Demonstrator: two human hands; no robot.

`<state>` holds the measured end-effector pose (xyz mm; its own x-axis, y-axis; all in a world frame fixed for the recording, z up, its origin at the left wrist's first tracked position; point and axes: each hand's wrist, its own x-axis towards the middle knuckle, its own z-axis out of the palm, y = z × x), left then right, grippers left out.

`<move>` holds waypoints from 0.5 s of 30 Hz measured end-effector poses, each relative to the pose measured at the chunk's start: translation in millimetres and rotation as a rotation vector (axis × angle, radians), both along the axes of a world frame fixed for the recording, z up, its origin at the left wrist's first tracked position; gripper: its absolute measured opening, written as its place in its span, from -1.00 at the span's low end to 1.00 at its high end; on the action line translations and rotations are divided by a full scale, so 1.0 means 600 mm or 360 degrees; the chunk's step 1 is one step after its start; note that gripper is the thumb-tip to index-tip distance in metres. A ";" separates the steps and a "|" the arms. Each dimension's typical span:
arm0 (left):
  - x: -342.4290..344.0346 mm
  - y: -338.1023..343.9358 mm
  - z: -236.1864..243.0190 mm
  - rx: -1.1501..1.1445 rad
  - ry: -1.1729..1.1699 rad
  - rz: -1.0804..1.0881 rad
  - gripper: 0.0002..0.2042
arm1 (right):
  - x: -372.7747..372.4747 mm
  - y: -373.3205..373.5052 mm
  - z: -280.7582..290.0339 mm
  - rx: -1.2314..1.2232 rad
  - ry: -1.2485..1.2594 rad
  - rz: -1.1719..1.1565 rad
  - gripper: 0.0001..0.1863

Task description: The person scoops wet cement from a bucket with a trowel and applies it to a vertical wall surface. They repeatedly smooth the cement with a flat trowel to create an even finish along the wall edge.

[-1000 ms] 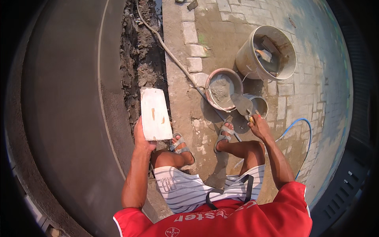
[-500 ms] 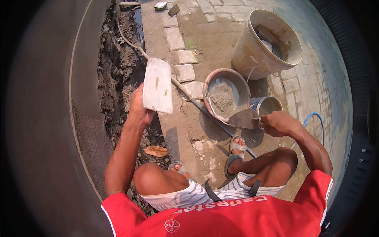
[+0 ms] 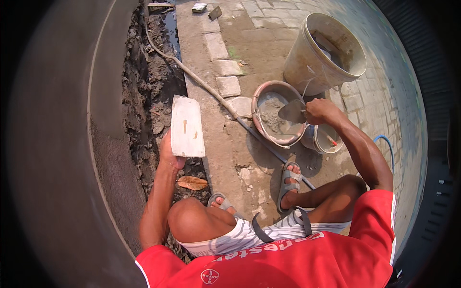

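Observation:
My left hand (image 3: 171,156) grips a white rectangular board (image 3: 187,126) with small brown marks, held out over the edge of a muddy trench. My right hand (image 3: 321,110) is closed on a trowel (image 3: 291,111), whose grey blade is over the inside of a reddish-rimmed basin (image 3: 258,120) holding wet grey mortar (image 3: 274,119). Just below my right hand stands a smaller bucket (image 3: 322,139) with something red inside. A large dirty-white bucket (image 3: 302,62) stands behind the basin.
A freshly plastered grey surface (image 3: 57,139) curves along the left, beside the trench (image 3: 149,77). A hose (image 3: 206,85) crosses the paved ground (image 3: 269,31); a blue hose (image 3: 388,142) lies at right. A dry leaf (image 3: 192,183) lies near my left knee. Small blocks (image 3: 213,13) are at the back.
My right hand has risen toward the basin, bringing the trowel blade over the mortar. My left hand with the board has lowered slightly since half a second ago.

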<state>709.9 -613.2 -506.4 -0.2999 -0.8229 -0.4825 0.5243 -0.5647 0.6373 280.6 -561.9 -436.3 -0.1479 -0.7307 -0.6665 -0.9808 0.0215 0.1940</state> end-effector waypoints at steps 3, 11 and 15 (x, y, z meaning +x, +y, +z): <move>0.033 0.031 -0.047 0.0079 0.0093 0.0064 -0.64 | 0.008 -0.013 -0.004 -0.0022 0.0038 0.0008 -0.71; 0.052 0.097 -0.129 0.0126 0.0309 0.0093 -0.63 | 0.021 -0.012 -0.034 -0.0045 -0.0016 0.0053 -0.72; 0.049 0.107 -0.131 0.0254 0.0352 0.0125 -0.63 | 0.029 -0.017 -0.033 -0.0027 -0.0027 0.0098 -0.72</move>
<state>739.3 -549.0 -585.1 -0.3507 -0.7666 -0.5379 0.6868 -0.6010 0.4087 297.9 -572.3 -456.0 -0.0912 -0.7493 -0.6559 -0.9835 -0.0355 0.1773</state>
